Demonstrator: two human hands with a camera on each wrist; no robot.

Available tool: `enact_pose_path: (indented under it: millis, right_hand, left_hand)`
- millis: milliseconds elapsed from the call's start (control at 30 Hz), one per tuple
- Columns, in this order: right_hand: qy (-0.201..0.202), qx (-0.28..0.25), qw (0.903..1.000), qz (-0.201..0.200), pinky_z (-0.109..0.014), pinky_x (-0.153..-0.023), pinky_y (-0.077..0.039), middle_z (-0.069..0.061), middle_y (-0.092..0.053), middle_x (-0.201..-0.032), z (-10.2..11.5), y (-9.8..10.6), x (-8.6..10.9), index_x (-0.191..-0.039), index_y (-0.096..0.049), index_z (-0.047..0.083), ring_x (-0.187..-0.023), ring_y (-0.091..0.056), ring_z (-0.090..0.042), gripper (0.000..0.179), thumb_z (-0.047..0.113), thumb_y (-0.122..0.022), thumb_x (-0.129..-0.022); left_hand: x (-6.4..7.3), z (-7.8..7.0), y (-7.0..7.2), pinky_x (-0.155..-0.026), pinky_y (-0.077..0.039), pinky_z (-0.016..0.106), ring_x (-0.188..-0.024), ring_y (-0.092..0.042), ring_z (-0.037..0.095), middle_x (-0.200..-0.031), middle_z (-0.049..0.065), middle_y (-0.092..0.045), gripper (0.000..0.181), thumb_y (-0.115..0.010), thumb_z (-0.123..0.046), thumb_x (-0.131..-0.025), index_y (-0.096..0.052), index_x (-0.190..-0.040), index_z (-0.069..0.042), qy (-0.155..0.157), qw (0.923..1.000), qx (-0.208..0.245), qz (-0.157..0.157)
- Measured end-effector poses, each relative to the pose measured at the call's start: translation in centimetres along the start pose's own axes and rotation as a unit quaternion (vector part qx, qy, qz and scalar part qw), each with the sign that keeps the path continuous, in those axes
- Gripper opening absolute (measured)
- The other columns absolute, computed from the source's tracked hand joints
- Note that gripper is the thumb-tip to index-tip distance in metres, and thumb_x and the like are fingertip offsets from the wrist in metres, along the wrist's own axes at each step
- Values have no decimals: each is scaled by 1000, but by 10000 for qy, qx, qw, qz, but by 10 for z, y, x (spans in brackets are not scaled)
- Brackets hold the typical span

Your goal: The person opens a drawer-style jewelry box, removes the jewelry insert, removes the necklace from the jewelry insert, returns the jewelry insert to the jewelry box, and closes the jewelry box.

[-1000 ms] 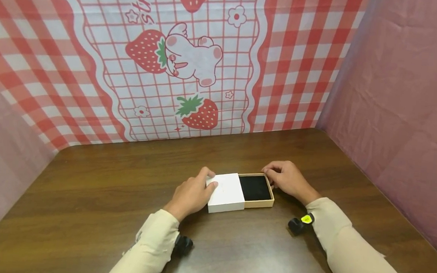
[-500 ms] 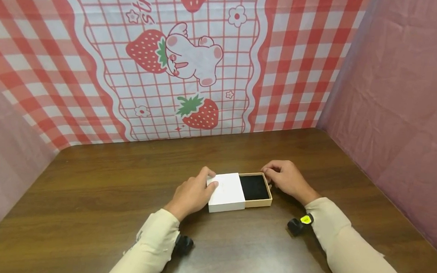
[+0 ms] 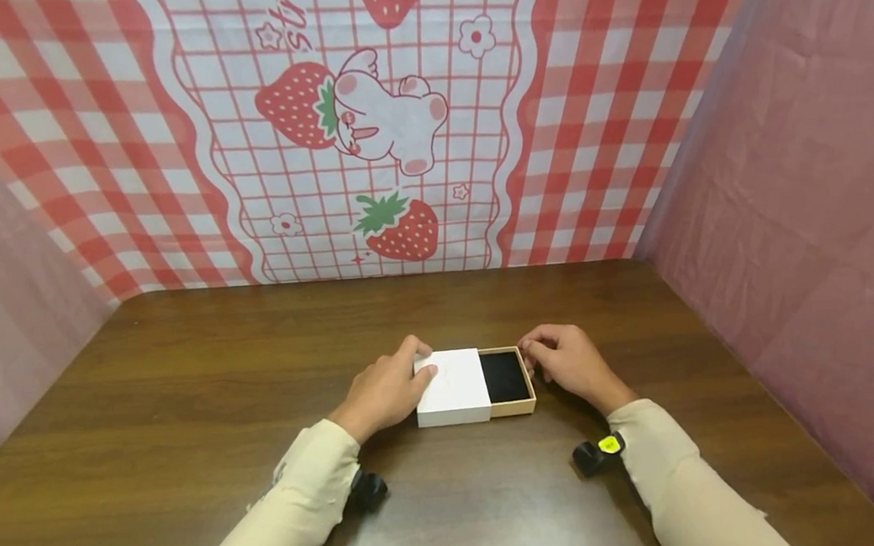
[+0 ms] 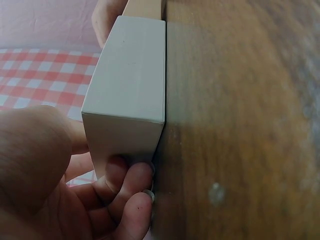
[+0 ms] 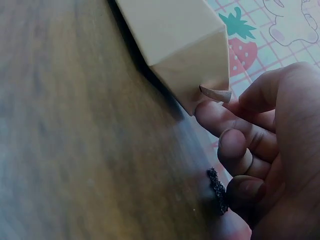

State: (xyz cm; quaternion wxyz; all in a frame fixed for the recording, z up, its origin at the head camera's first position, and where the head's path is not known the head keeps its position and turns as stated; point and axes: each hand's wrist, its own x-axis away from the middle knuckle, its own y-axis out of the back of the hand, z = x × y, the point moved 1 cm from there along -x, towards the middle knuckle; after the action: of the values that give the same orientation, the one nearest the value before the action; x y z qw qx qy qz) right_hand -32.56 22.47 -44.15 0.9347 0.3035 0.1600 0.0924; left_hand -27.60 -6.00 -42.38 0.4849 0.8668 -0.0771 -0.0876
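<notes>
A white box sleeve lies flat on the table, with a tan inner tray sticking out of its right end. Black padding lines the tray. My left hand grips the sleeve's left end, thumb on top; the left wrist view shows curled fingers against that end. At the tray's right end is my right hand, its fingers loosely bent. A fingertip touches the end panel just under a small pull tab in the right wrist view.
The brown wooden table stretches around the box. Behind it hangs a red-checked strawberry cloth, and a pink curtain closes the right side. Black wrist cameras sit on both sleeved forearms.
The tray has slid left into the sleeve, so less of the black padding shows. My right hand has moved slightly left with it; my left hand stays on the sleeve.
</notes>
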Motion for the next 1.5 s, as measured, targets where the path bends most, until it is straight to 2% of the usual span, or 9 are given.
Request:
enact_pose_path:
  millis: [900,1067,1267,1500]
  right_hand:
    - [-158,-452,9977,486,-33,-55,-53,-7,-70,-75,9,-15,2,-99,-72,0,-55,-61,-22,15,11,-63,-99]
    - [-39,-476,9979,427,-32,-54,-53,-7,-70,-74,13,-16,1,-98,-72,0,-55,-61,-21,15,11,-63,-99]
    - [19,-472,9974,537,-32,-54,-53,-7,-70,-75,15,-20,-1,-100,-72,-1,-56,-61,-21,15,11,-63,-99]
    - [-12,-391,9979,515,-31,-48,-49,-5,-70,-75,17,-19,3,-99,-73,2,-54,-62,-21,14,13,-63,-99]
  left_hand:
    - [2,3,0,-76,-50,49,-96,-68,30,-114,13,-70,33,-53,-40,-103,-54,-131,-23,11,9999,72,82]
    - [1,4,3,-74,-49,48,-92,-68,28,-112,12,-71,33,-53,-40,-103,-54,-131,-23,-12,9999,92,46]
    - [2,5,6,-75,-49,48,-94,-68,29,-111,13,-71,33,-53,-39,-103,-54,-131,-22,14,9999,90,113]
    - [3,4,4,-75,-49,47,-92,-68,27,-106,11,-71,32,-52,-39,-104,-54,-131,-21,-85,9997,178,158]
